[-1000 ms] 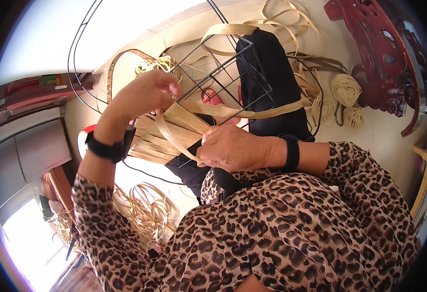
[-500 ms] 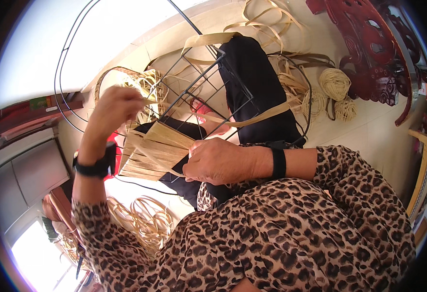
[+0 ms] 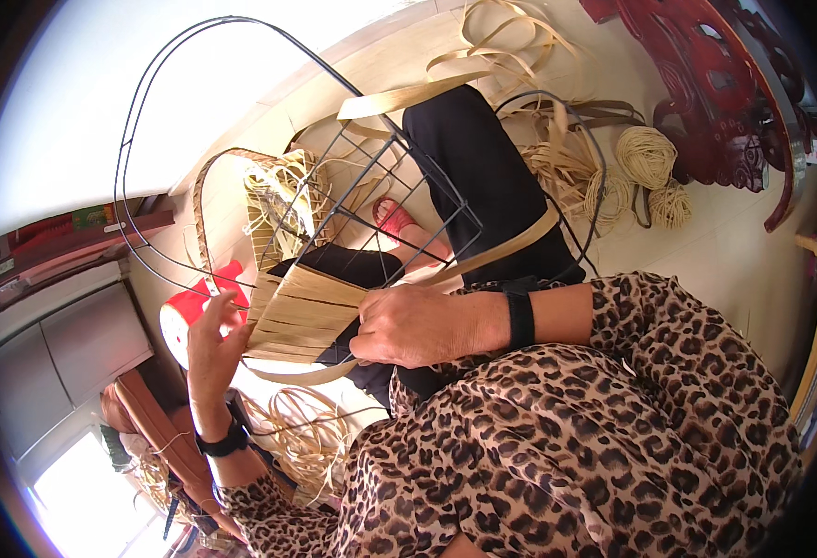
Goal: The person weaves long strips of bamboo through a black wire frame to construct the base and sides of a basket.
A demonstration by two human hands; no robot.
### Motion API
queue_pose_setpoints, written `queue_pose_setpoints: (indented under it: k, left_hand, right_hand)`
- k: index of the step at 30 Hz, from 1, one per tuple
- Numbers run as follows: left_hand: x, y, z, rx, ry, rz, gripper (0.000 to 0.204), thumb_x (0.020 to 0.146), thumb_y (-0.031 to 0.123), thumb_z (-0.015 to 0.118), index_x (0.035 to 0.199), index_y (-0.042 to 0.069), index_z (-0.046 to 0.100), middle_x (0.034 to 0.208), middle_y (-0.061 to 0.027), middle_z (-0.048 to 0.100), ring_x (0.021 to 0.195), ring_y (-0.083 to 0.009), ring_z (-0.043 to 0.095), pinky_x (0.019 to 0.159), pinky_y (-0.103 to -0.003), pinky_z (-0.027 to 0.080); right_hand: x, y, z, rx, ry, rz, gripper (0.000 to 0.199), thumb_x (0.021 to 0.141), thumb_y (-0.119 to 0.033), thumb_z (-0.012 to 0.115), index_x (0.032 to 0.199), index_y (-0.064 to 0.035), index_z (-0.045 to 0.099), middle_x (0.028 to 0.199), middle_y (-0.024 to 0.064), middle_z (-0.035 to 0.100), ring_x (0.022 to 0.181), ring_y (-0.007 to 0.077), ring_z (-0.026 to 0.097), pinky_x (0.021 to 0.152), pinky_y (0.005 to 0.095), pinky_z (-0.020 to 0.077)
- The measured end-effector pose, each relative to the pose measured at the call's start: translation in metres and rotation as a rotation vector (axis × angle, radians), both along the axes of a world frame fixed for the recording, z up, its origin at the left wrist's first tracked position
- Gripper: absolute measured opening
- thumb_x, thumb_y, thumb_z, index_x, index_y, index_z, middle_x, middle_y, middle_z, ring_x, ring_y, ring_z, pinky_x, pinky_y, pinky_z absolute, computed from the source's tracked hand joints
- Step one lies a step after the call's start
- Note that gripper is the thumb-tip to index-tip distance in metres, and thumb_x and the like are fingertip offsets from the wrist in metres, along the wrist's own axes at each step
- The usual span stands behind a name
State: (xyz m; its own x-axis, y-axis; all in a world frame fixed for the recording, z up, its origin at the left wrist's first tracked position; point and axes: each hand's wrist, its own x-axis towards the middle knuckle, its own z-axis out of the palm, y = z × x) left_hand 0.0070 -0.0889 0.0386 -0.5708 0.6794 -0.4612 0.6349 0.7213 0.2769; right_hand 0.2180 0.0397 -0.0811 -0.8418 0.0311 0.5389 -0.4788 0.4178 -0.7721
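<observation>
The person is supporting a black wire frame (image 3: 396, 139) in front of the body, its lattice leaning across a black-clad leg (image 3: 483, 186). A panel of flat tan strips (image 3: 306, 316) is covering the frame's near lower end, lying between the two hands. The right hand (image 3: 418, 325) is keeping its fingers tightly curled at the panel's right edge, holding a flat strip (image 3: 306, 377) that is sagging along the panel's lower edge. The left hand (image 3: 215, 344) is standing upright at the panel's left edge, fingers bent and partly spread; whether they are gripping anything cannot be told. Another strip (image 3: 506, 246) is curving over the leg to the right. Beyond, a woven basket (image 3: 261, 249) is holding pale strands, and balls of cord (image 3: 646, 156) are lying on the floor near carved red furniture (image 3: 706, 112).
</observation>
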Motion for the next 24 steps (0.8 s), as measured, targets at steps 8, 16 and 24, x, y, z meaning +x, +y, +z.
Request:
queue_pose_setpoints:
  k: [8, 16, 24]
  left_hand:
    - [-0.003, 0.090, -0.013, -0.089, -0.397, -0.534, 0.047, 0.068, -0.002, 0.060, 0.115, 0.004, 0.055, 0.098, -0.0139, 0.063, 0.089, -0.0234, 0.062, 0.078, -0.030, 0.046]
    - [-0.003, 0.094, -0.013, -0.086, -0.464, -0.145, 0.031, 0.078, 0.003, 0.059, 0.109, 0.002, 0.059, 0.092, -0.0067, 0.064, 0.083, -0.0138, 0.058, 0.069, -0.025, 0.046]
    - [0.096, 0.016, 0.016, 0.766, 0.267, -0.036, 0.009, 0.077, -0.002, 0.053, 0.084, -0.003, 0.058, 0.081, -0.0116, 0.060, 0.071, -0.0173, 0.056, 0.063, -0.027, 0.046]
  right_hand:
    - [-0.001, -0.003, -0.001, 0.018, -0.052, -0.004, 0.010, 0.073, -0.013, 0.054, 0.067, -0.0059, 0.051, 0.059, 0.0059, 0.054, 0.064, 0.0235, 0.057, 0.071, 0.0323, 0.0452]
    - [-0.005, -0.005, 0.004, 0.025, -0.064, 0.035, 0.010, 0.074, -0.015, 0.053, 0.069, -0.0073, 0.051, 0.061, 0.0047, 0.056, 0.066, 0.0236, 0.058, 0.072, 0.0330, 0.0442]
    - [0.000, 0.002, -0.003, -0.123, 0.001, 0.108, 0.015, 0.079, -0.019, 0.048, 0.072, -0.0071, 0.055, 0.063, 0.0114, 0.057, 0.065, 0.0307, 0.058, 0.063, 0.0385, 0.0450]
